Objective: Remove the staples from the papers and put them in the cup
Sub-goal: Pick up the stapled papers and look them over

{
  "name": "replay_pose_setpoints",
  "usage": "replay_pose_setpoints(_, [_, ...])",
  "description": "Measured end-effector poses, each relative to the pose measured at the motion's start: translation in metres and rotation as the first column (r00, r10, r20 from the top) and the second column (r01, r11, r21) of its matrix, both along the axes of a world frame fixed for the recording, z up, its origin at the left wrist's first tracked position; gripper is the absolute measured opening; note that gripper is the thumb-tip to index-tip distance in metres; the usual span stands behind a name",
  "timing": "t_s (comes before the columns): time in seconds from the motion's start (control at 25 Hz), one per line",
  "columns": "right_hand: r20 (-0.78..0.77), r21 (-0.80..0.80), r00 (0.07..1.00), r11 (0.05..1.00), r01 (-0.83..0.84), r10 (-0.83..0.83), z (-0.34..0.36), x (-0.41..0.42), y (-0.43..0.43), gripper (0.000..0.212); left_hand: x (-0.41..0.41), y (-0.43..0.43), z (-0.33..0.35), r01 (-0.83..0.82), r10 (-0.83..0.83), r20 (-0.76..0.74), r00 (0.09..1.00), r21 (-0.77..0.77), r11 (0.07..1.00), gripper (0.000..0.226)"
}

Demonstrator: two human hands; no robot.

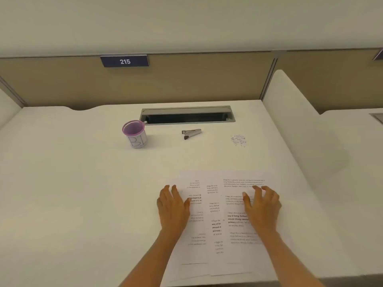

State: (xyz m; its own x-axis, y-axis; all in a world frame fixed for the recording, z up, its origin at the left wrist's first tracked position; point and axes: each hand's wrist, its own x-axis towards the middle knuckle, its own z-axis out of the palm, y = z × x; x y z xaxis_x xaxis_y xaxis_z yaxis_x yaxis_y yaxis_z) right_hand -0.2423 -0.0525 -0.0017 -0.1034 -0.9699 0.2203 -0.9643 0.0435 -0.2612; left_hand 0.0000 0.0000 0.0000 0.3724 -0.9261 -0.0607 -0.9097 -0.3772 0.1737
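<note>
Pressing down on the papers [215,216], both hands are spread flat and hold nothing: left hand [173,206] on the sheets' left edge, right hand [262,206] on the right-hand sheet. The papers lie overlapped at the near edge of the bench [83,193]. Well beyond the hands, the purple-rimmed cup [135,134] stands upright at far left. A small grey staple tool [191,134] lies to its right, and a scatter of loose staples [238,140] sits farther right.
</note>
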Motion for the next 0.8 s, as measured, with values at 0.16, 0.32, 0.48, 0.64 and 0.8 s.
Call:
replay_pose_setpoints(0.16, [0.047, 0.288, 0.901, 0.870, 0.401, -0.431, 0.013, -0.043, -0.010, 0.075, 0.017, 0.003, 0.006, -0.215, 0.210, 0.080, 0.975, 0.061, 0.975, 0.065])
replay_pose_setpoints(0.32, [0.075, 0.419, 0.823, 0.767, 0.487, -0.563, 0.011, -0.049, -0.009, 0.089, 0.015, 0.004, 0.011, -0.237, 0.240, -0.014, 0.971, 0.129, 0.963, 0.063])
replay_pose_setpoints(0.48, [0.079, 0.432, 0.846, 0.783, 0.447, -0.527, 0.011, -0.025, -0.009, 0.090, 0.005, -0.002, 0.018, -0.251, 0.281, -0.184, 0.942, 0.173, 0.952, 0.064])
replay_pose_setpoints(0.64, [0.076, 0.446, 0.886, 0.811, 0.380, -0.457, 0.009, 0.010, -0.001, 0.090, -0.005, -0.006, 0.021, -0.256, 0.326, -0.329, 0.886, 0.239, 0.937, 0.061])
replay_pose_setpoints(0.8, [0.128, 0.487, 0.906, 0.821, 0.297, -0.403, 0.009, 0.038, 0.004, 0.089, -0.013, -0.007, 0.021, -0.253, 0.348, -0.408, 0.844, 0.269, 0.929, 0.061])
